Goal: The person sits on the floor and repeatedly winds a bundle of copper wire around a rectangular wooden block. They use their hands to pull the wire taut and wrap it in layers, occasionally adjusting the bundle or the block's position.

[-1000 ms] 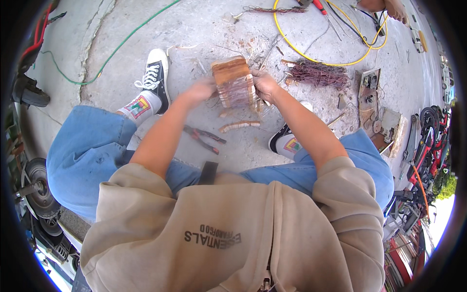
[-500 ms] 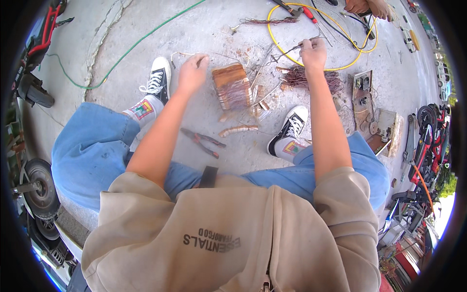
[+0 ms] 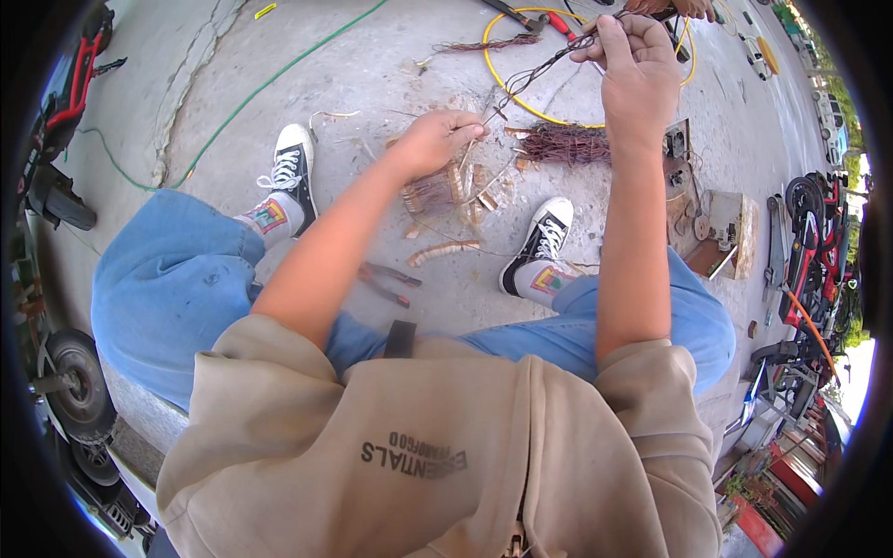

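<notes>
High on the right, my right hand (image 3: pixel 640 70) grips the upper part of a thin bundle of dark, loosely twisted wire (image 3: pixel 528 80). The strands run down and left to my left hand (image 3: pixel 435 141), whose fingertips are pinched on the lower end. Beneath that hand, partly hidden by it, lies a brown wound coil block (image 3: pixel 426 193) with pale edging. A heap of reddish-brown wire (image 3: pixel 564 146) rests on the concrete below my right hand. Pliers with dark red handles (image 3: pixel 389 279) lie nearer my lap.
A yellow cable loop (image 3: pixel 487 60) and a red-handled tool (image 3: pixel 562 26) are at the far side. Metal casings (image 3: pixel 730 223) stand at the right. A green hose (image 3: pixel 249 104) crosses the left floor. Another person's hand (image 3: pixel 693 9) shows at the top. My shoes (image 3: pixel 296 163) flank the scraps.
My right hand has risen and moved away, stretching the wire bundle out. My left hand has shifted right, across the coil block, to the bundle's lower end.
</notes>
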Motion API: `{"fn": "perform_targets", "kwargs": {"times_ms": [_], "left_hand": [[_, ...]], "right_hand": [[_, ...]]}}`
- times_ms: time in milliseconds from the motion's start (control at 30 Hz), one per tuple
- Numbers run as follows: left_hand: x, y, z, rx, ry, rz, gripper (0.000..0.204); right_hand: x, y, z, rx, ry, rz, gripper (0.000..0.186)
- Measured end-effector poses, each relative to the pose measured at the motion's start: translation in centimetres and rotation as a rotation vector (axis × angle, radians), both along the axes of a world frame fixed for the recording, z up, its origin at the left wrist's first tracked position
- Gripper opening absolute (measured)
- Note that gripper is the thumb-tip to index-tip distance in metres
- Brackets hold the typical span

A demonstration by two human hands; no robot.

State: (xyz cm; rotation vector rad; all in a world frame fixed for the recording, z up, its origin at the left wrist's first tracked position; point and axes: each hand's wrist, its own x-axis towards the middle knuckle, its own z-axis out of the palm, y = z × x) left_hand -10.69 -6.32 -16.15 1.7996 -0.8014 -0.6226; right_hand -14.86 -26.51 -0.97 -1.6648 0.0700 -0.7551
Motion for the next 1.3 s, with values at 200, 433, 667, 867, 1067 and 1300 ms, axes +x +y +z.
{"fn": "perform_targets", "kwargs": {"times_ms": [200,433,667,867,1067,1300], "left_hand": [[-1.3,-2.1,-1.3,-0.042,0.388,0.179,0.025],[0.7,-2.5,0.7,-0.334,0.678,0.388,0.021],[1.3,-0.4,15.5,-0.627,0.582,0.291,0.021],[0.2,7.4,16.6,-0.603,0.498,0.427,0.024],[-3.9,9.2,17.8,-0.394,0.104,0.702,0.022],[-3.2,10.1,15.8,-0.825,-0.104,0.609,0.029]], "right_hand": [[1.0,1.2,0.3,0.043,0.174,-0.064,0.007],[0.3,1.6,-0.6,0.639,0.224,0.142,0.01],[-3.1,-4.6,9.1,0.766,-0.254,0.398,0.012],[0.0,0.0,0.0,1.017,-0.103,0.258,0.005],[0.6,6.4,-0.4,1.096,-0.102,0.272,0.006],[-0.4,14.3,-3.5,1.581,0.16,0.352,0.007]]}}
